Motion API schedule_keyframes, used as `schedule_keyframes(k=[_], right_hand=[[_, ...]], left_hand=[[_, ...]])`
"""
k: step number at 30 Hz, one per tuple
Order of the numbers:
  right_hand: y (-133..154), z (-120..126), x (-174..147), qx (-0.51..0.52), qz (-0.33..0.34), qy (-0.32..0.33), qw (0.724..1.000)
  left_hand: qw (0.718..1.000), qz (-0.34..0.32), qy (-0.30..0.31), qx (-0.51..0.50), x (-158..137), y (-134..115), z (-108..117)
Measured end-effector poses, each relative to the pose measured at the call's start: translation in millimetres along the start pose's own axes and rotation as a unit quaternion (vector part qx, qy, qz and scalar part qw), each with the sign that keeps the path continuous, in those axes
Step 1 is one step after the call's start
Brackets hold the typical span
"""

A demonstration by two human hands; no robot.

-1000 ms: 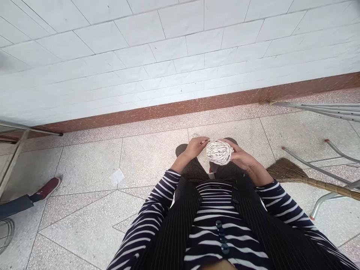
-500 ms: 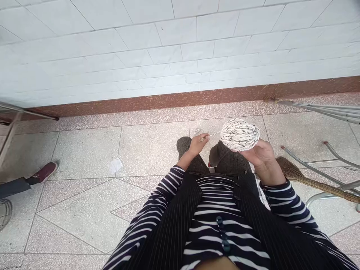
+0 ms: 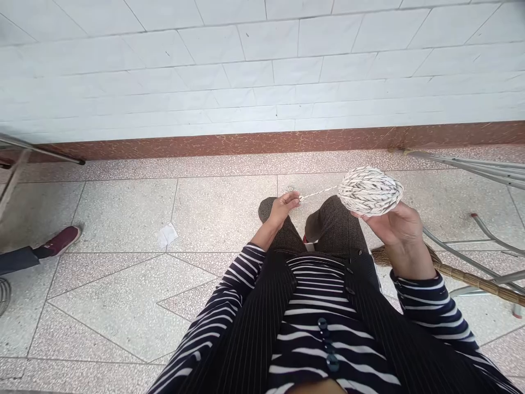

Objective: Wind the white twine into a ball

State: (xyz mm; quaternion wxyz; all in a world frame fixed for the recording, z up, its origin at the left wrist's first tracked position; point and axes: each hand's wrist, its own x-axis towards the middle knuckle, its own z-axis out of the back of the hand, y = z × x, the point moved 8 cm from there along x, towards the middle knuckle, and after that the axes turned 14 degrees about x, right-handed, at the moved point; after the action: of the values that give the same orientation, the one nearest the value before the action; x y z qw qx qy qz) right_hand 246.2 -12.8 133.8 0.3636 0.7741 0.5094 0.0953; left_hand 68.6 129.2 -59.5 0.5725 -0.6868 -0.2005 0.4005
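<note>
A straw broom [image 3: 471, 279] shows at near right; white paper [image 3: 167, 235] lies on the floor [image 3: 221, 219] at left. Beyond, I see the right hand [image 3: 398, 230] cupping 1 ball of pale cord [image 3: 370, 191] from its near right side, while the left hand [image 3: 284, 207] pinches the strand [image 3: 322, 192] stretched from it; far off, the tiled wall [image 3: 270, 71]

Pale, speckled, stone-like floor [image 3: 221, 213] bearing a thin, white, paper-like scrap [image 3: 167, 235] and, to its left, a person's maroon, pale-soled shoe [image 3: 62, 239].
</note>
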Motion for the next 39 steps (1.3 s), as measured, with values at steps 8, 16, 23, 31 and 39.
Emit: schedule_keyframes(k=[8, 16, 23, 31, 39], right_hand=[[5.6, -24.0, -9.0, 0.003, 0.000, 0.015, 1.000], [17.5, -18.2, -17.4, 0.017, 0.010, 0.000, 1.000], [20.7, -19.9, -22.7, 0.015, 0.006, -0.008, 1.000], [21.5, -24.1, -25.4, -0.004, 0.005, -0.025, 1.000], [54.1, -1.2, -24.9, -0.033, 0.087, -0.050, 0.994]], left_hand=[[0.959, -0.022, -0.029, 0.280, -3.2, -0.2, -6.1], [0.948, -0.133, -0.016, 0.289, 19.2, -22.7, -26.1], [0.946, -0.139, 0.071, 0.283, 32.8, -27.1, -63.9], [0.947, -0.130, 0.090, 0.280, 26.3, -21.4, -94.1], [0.955, -0.049, -0.034, 0.290, 43.1, -18.9, -14.8]])
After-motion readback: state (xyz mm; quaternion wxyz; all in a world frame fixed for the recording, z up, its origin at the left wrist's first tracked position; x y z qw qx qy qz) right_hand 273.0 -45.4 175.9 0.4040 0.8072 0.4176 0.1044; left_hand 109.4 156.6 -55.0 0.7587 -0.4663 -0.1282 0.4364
